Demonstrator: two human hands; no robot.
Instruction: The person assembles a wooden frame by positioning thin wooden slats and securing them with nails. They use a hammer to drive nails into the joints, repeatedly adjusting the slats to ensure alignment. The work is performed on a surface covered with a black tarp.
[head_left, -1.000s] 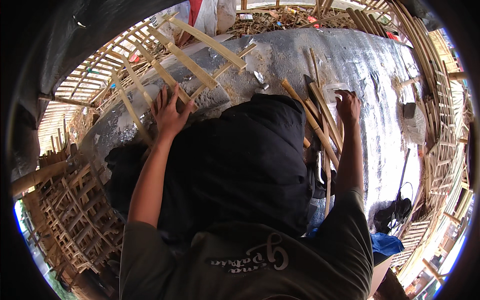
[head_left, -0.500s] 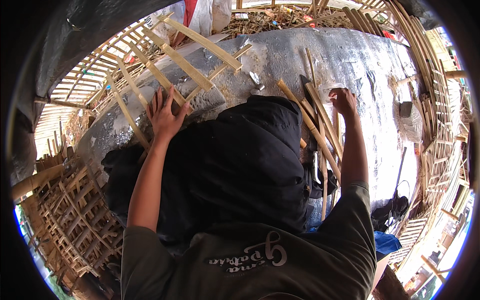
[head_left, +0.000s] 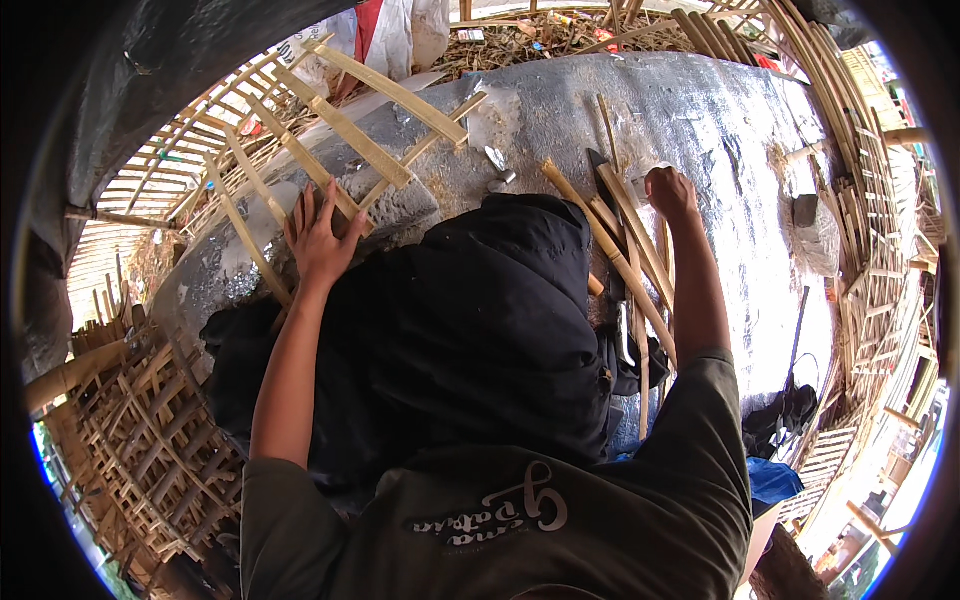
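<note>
My left hand (head_left: 323, 248) lies with its fingers spread on a frame of flat bamboo slats (head_left: 350, 130), nailed or joined across a thinner strip. Under the frame's near end sits a grey stone-like block (head_left: 410, 207). To the right, my right hand (head_left: 672, 193) is closed, fingers curled down at a small whitish, see-through plastic bag or tub (head_left: 640, 186). What its fingers pinch is hidden. Beside that hand lie several bamboo sticks (head_left: 635, 280) and a dark pointed blade (head_left: 599, 172). Black cloth (head_left: 460, 320) covers my lap.
A grey sheet (head_left: 730, 130) spreads over the floor. Near the cloth's top lies a small metal-looking hammer head or similar piece (head_left: 501, 178). Woven bamboo panels (head_left: 150, 440) stand at left, bamboo strips (head_left: 865, 230) at right. A grey block (head_left: 815, 235) sits far right.
My right hand has curled its fingers further closed and dipped at the plastic. My left hand stays spread on the slats. The whole view has shifted slightly.
</note>
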